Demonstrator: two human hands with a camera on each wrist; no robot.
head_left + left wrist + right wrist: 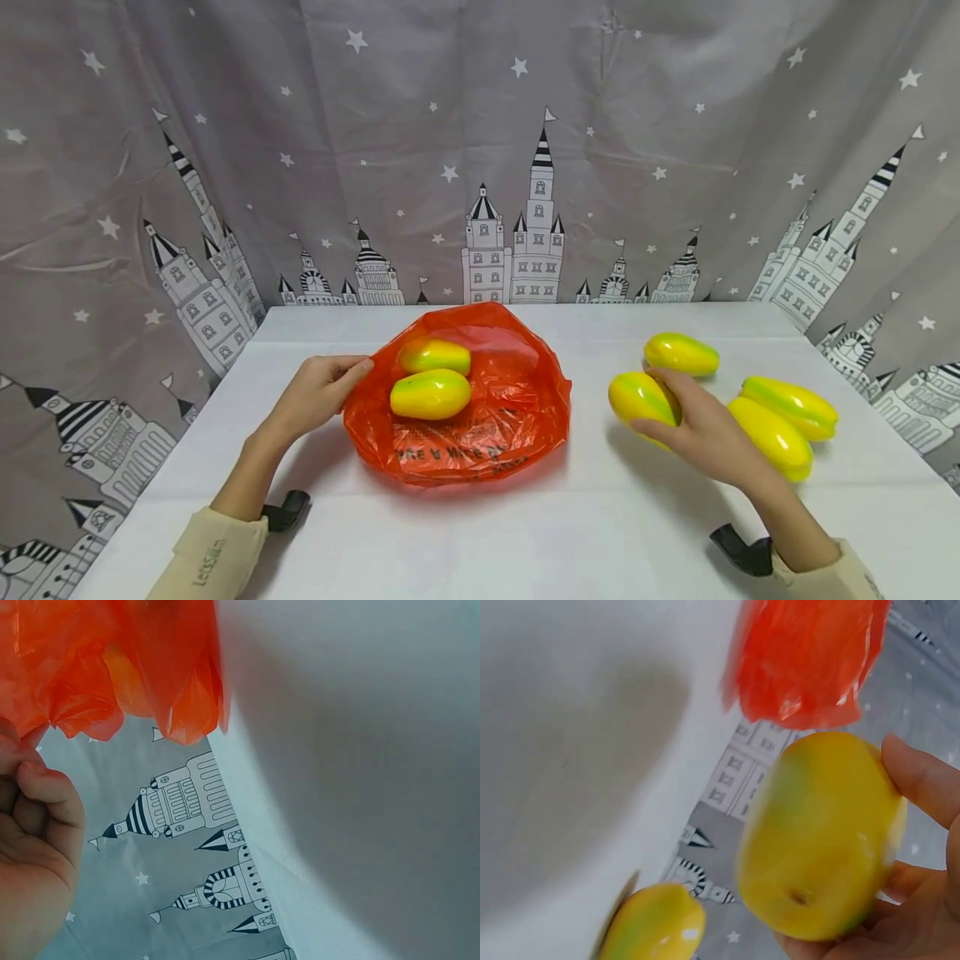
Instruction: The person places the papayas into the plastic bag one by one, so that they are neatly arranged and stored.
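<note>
An open red plastic bag (525,417) sits on the table with two yellow-green papayas (431,394) inside, toward its left side. My left hand (318,396) pinches the bag's left rim; in the left wrist view its curled fingers (52,787) are at the bag's crinkled edge. To the right of the bag, my right hand (701,425) grips another papaya (637,396), thumb on one side and fingers on the other. The right wrist view shows this papaya (817,832) close up, its dark end spot facing the camera.
Three more papayas lie on the white-covered table (525,542) at the right: one behind (681,354) the right hand and two side by side (787,408) beyond its wrist. A grey curtain (450,100) printed with castles and stars stands behind the table.
</note>
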